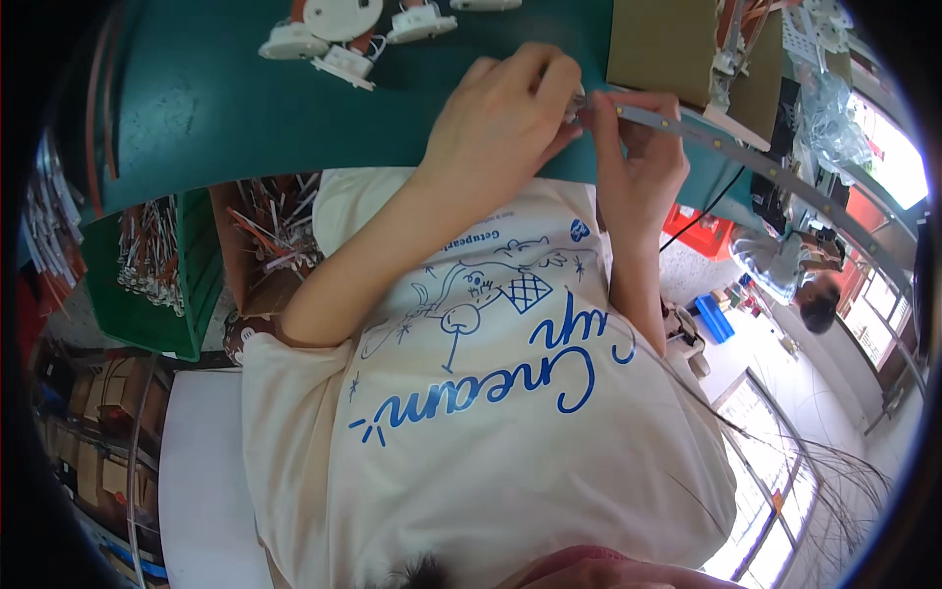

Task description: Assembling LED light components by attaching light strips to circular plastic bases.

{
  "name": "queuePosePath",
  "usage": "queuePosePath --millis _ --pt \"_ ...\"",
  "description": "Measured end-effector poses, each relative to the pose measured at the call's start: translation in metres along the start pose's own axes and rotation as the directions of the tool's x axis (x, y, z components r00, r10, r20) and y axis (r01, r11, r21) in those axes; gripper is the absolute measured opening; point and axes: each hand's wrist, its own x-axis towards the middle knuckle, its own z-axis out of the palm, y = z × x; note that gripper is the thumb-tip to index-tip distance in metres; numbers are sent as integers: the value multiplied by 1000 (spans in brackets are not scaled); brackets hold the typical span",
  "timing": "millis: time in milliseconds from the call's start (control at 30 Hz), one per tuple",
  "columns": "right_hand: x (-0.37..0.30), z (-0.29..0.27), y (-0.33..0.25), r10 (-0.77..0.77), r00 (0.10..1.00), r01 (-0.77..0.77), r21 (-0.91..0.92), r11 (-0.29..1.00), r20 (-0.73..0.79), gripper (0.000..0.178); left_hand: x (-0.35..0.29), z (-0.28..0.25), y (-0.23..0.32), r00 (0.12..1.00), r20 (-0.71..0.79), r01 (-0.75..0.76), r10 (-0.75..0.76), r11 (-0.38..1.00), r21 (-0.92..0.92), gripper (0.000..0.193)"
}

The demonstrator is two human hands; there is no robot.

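A long, narrow LED strip with small yellowish lights runs from my fingers out to the right, bending toward the rim. My right hand pinches it close to its near end, thumb and fingers together. Right beside it, my left hand is closed with curled fingers around a small, shiny piece where the strip ends. Those fingers mostly hide the piece, so its kind is unclear. Both hands meet just above the near edge of the green table. Several white round fixtures with small connectors lie beyond my left hand.
A cardboard box stands at the far right, metal and white parts at its side. Left below the table edge, a green bin and a cardboard carton hold many thin strips. Another person is at the right, near a red tray.
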Motion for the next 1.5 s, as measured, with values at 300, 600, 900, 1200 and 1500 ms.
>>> queuePosePath --millis 300,600,900,1200,1500 --pt "45 -129 8 -34 974 97 279 955 -223 23 1 -78 -14 859 -405 240 -313 945 -221 23" --pt "112 -113 45 137 989 -140 -70 988 -55 54 35 -109 -59 946 -218 288 -239 929 234 27" --pt "68 -42 -16 -95 988 42 382 923 119 29 30 -113 -25 761 -381 527 -525 843 -109 25" --pt "81 6 -73 -219 856 -108 577 810 468 25 5 -98 38 853 -399 332 -336 940 -82 30" --pt "55 -16 -44 -143 914 -65 484 873 380 15 -1 -56 26 951 -80 273 -297 935 -225 31"
